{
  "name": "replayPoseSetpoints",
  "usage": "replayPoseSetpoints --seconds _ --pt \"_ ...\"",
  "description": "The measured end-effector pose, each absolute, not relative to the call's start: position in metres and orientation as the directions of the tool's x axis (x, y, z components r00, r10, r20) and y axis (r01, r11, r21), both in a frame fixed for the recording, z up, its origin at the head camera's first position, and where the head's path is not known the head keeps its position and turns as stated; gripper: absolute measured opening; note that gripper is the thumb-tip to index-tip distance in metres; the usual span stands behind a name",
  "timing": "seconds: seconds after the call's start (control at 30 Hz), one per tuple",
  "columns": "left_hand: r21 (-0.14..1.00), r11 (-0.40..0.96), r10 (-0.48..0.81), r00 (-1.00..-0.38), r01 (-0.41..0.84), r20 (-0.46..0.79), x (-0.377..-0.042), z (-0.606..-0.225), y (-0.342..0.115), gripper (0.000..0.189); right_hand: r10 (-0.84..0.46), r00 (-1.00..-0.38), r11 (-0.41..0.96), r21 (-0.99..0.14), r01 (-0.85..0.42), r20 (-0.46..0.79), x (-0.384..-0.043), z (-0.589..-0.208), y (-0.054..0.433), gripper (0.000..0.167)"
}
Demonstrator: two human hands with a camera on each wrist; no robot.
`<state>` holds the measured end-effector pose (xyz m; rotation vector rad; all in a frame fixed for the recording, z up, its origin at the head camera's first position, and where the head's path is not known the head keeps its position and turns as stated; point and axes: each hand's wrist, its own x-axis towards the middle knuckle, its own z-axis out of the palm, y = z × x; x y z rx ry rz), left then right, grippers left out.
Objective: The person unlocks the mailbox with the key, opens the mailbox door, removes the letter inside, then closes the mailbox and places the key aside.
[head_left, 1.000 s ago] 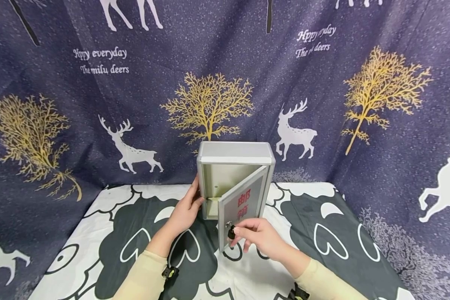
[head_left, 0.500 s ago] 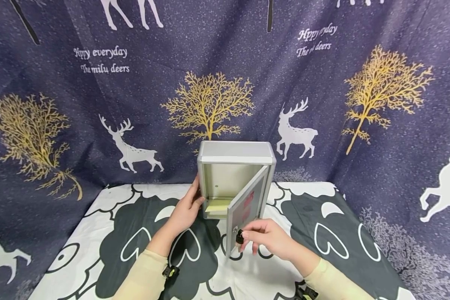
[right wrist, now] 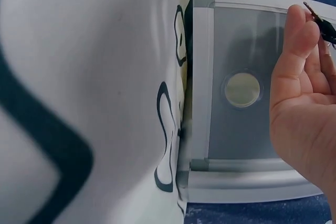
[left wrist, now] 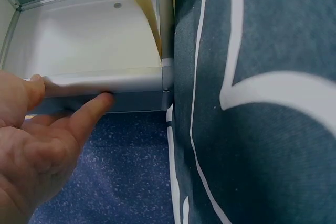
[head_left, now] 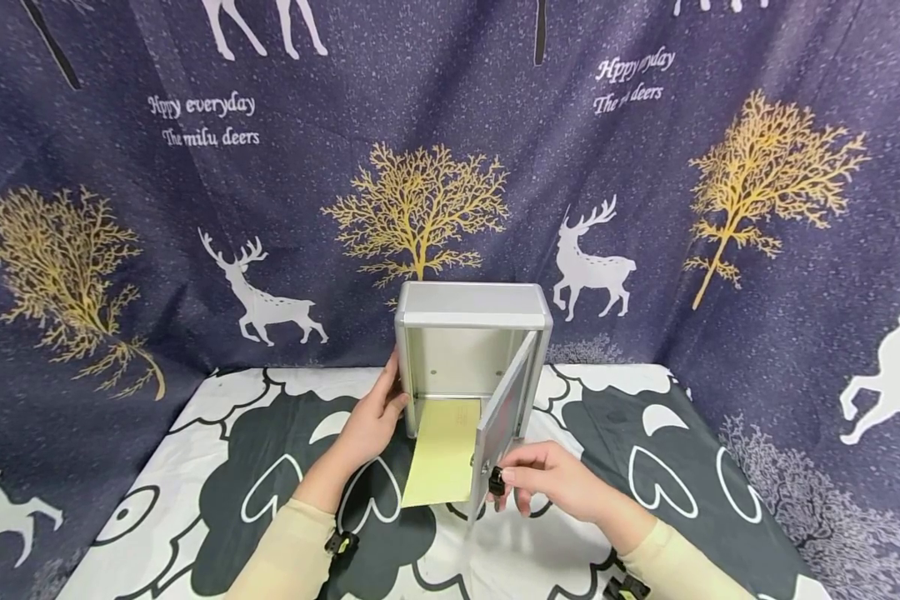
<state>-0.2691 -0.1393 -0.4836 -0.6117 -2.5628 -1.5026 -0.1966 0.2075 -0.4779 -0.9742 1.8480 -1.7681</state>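
1. Envelope [head_left: 438,454], yellow, lies partly out of the box [head_left: 472,300], sloping from its doorway towards the cloth [head_left: 555,550].
2. Left hand [head_left: 371,421] has its fingers laid along the box's outer left side, thumb at the front edge, wrapped round nothing.
3. Right hand [head_left: 551,477] pinches a black-headed key [head_left: 497,481] beside the lock [head_left: 485,469] of the door [head_left: 498,425], which stands ajar; whether another key sits in the lock, I cannot tell.
4. Opening the door looks like the step in hand.
5. Next seems to call for swinging it wider, box kept steady, then freeing one of the hands for the envelope.
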Motion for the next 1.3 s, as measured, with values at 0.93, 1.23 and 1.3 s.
replayPoseSetpoints --seconds 0.93,1.23,1.3 --pt "0.832 0.403 0.286 -0.916 0.381 0.281 -0.268 -0.482 -0.138 0.079 -0.759 -0.616 -0.153 -0.978 -0.141 0.208 -0.195 -0.48 0.252 0.024" --pt "0.837 0.399 0.284 -0.919 0.374 0.274 -0.269 -0.484 -0.139 0.079 -0.782 -0.578 -0.196 -0.972 -0.13 0.234 -0.198 -0.48 0.261 0.025" --pt "0.837 0.397 0.287 -0.917 0.376 0.276 -0.269 -0.484 -0.139 0.079 -0.783 -0.575 -0.205 -0.971 -0.121 0.237 -0.199 -0.481 0.264 0.025"
